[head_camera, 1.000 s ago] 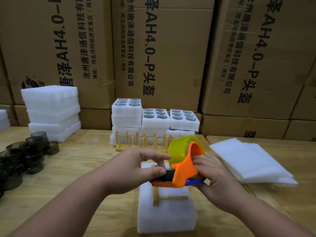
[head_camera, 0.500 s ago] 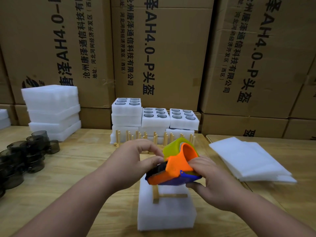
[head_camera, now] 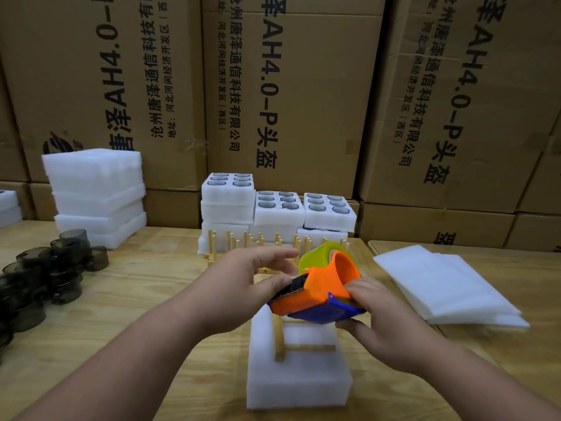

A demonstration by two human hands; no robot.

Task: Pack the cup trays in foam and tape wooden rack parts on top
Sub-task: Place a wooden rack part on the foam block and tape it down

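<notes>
At lower centre, the tape dispenser (head_camera: 318,291), gripped in the right hand (head_camera: 385,326), has been tipped lower toward the foam block (head_camera: 299,381) bearing the wooden rack parts (head_camera: 280,344), its tape end seemingly pinched by the left hand (head_camera: 252,284), so taping is judged imminent.

The tape dispenser (head_camera: 318,294) hid the far end of the wooden rack part (head_camera: 291,347). The dark cups (head_camera: 39,281) were cut off at the left edge.
</notes>
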